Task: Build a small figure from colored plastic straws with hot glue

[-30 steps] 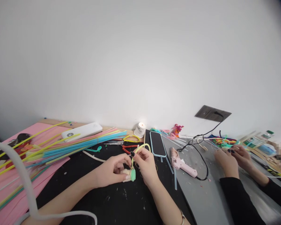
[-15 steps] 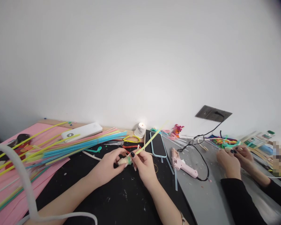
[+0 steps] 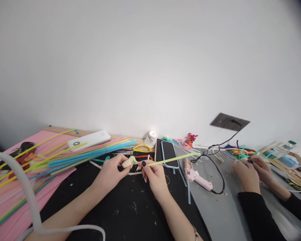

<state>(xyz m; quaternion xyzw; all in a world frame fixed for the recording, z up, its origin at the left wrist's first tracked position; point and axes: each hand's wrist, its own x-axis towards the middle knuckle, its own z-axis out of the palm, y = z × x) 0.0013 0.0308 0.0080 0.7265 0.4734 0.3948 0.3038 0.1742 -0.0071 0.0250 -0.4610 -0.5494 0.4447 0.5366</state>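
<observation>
My left hand (image 3: 109, 172) pinches a small cream, ridged piece (image 3: 126, 163) that looks like coiled pipe cleaner, with a pale green part at its right end. Between the thumb and fingers of my right hand (image 3: 156, 178) is a yellow pipe cleaner (image 3: 177, 158). Its long free end points right, across the phone (image 3: 170, 154), and its near end reaches toward the green part. Whether the two are joined there I cannot tell. Behind my hands lie yellow-handled scissors (image 3: 141, 148) and a red-handled tool (image 3: 141, 157).
Pipe cleaners (image 3: 87, 157) lie across pink sheets (image 3: 57, 180) at left, beside a white power bank (image 3: 89, 141). A paper cup (image 3: 151, 138) stands by the wall. At right lies a corded pink glue gun (image 3: 198, 179); beyond it a co-worker's hands (image 3: 251, 172) work. A white tube (image 3: 31, 197) crosses lower left.
The yellow pipe cleaner has swung from slanting upward to nearly level, pointing right. My left hand has shifted slightly up and left with the cream piece, farther from my right hand.
</observation>
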